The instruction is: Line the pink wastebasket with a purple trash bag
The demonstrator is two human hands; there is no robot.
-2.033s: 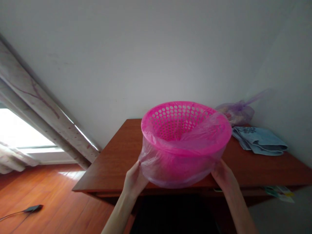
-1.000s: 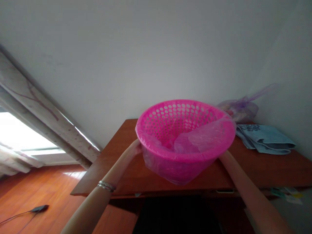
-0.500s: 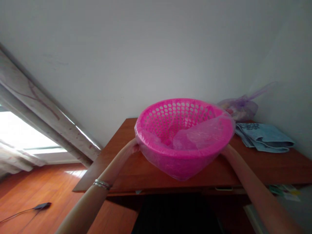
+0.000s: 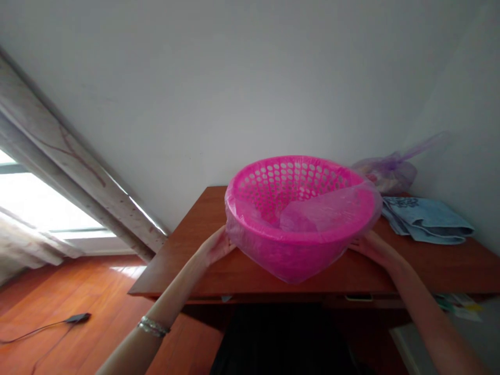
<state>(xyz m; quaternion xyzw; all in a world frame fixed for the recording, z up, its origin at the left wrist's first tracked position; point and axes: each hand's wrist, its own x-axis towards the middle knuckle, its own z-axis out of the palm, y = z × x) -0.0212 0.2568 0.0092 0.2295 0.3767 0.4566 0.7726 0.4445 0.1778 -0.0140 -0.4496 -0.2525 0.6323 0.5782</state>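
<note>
A large pink perforated plastic basket stands before me on the wooden desk. A thin, see-through plastic bag is drawn over its near rim and outer side, and part of it droops into the bowl. My left hand, below a wrist with a silver bracelet, presses against the basket's left side. On the opposite side my right hand supports the basket under its rim. Both hands' fingertips are partly hidden behind it.
The desk backs onto a white wall. At right lie a folded light-blue cloth and a knotted purple bag with unclear contents. A curtain hangs by the window at left. A black adapter with a cord rests on the floor.
More of both hands shows now, lower at the basket's sides, with the wrists bent. The whole view has shifted slightly; the basket and bag look much the same.
</note>
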